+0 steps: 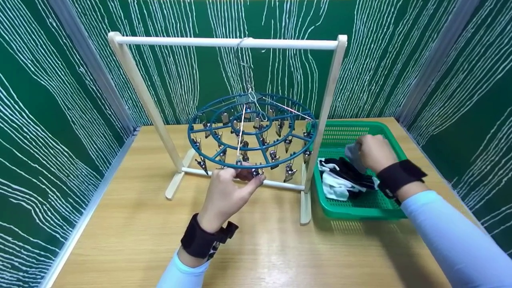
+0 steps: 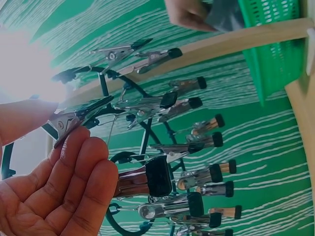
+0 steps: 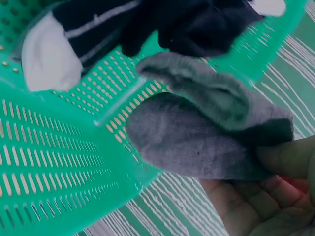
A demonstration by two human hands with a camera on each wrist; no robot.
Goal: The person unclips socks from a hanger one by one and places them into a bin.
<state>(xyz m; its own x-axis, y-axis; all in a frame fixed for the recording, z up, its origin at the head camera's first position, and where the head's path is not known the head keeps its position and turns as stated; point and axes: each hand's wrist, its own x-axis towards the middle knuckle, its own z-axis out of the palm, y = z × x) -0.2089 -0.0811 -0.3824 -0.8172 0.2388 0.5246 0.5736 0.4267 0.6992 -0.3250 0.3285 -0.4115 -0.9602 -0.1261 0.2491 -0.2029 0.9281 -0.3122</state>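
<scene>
In the head view a round blue-green clip hanger (image 1: 212, 159) hangs level, with many metal clips dangling below. My left hand (image 1: 226, 192) is at its front edge. Between thumb and fingers it pinches one metal clip (image 2: 69, 120), seen closely in the left wrist view; the other fingers curl loosely below. My right hand (image 1: 376, 152) is above the green basket (image 1: 360, 214) and holds a grey sock (image 3: 182, 137) by one end. The sock's rounded end and folded opening point away from the fingers. Black and white socks (image 1: 346, 176) lie bunched in the basket.
A wooden stand with a white top bar (image 1: 176, 41) carries the hanger by a hook. Its right post (image 1: 330, 88) rises between hanger and basket, and its feet rest on the wooden table (image 1: 272, 248). Green walls with white lines (image 1: 36, 80) enclose the table.
</scene>
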